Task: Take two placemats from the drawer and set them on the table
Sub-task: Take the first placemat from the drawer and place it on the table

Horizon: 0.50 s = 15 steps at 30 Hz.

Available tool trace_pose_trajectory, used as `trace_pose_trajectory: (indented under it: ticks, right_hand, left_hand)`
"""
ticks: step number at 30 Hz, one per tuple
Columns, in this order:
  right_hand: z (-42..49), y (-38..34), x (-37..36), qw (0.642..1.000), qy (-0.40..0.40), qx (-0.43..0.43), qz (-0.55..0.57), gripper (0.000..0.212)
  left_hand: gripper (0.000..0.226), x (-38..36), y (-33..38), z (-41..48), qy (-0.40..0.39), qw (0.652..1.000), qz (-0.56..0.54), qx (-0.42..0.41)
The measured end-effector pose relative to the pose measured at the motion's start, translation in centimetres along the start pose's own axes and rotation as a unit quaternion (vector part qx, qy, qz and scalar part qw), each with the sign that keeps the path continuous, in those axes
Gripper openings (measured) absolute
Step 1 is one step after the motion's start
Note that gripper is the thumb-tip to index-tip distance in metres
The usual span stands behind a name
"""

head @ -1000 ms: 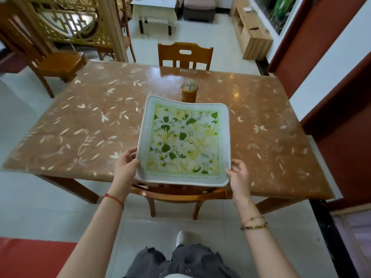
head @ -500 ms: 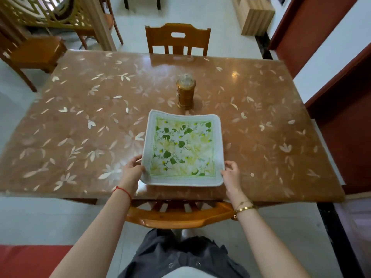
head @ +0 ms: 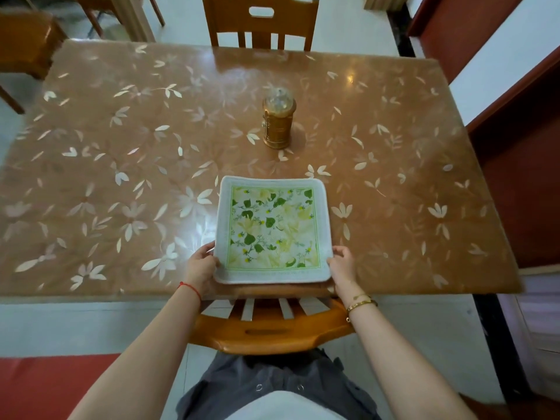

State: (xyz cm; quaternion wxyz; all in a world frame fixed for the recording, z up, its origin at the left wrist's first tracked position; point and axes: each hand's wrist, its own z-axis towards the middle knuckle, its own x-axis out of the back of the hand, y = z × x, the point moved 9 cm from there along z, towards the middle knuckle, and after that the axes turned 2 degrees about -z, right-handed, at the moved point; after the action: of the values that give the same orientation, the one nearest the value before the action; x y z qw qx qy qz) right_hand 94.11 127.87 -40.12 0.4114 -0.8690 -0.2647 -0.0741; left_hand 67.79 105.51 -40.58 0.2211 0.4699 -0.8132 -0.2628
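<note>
A square placemat [head: 272, 228] with a white border and a green and yellow leaf print lies flat on the brown flower-patterned table [head: 121, 165], close to its near edge. My left hand [head: 201, 266] grips the mat's near left corner. My right hand [head: 342, 263] grips its near right corner. Whether a second mat lies under the first I cannot tell. No drawer is in view.
A small golden canister [head: 278, 119] with a clear lid stands mid-table, just beyond the mat. One wooden chair [head: 266, 325] is tucked under the near edge between me and the table. Another chair [head: 259, 22] faces it on the far side. Red wall panels [head: 521, 183] line the right.
The mat came down from a raised, tilted hold and now lies flat on the table near the front edge. Both hands stayed on its near corners as I stepped closer.
</note>
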Motion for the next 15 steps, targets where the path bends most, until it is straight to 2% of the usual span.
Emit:
trace_pose_trajectory:
  ticks: [8,15]
  right_hand:
    - [0.6,1.5,0.3,0.999,0.008,0.003,-0.042,0.026]
    - [1.0,1.7,0.4,0.998,0.033,0.012,-0.057,0.026]
  left_hand:
    - [0.073,1.4,-0.2,0.7,-0.001,0.993,0.098,-0.066]
    - [0.075,1.3,-0.2,0.8,-0.002,0.984,0.151,-0.095]
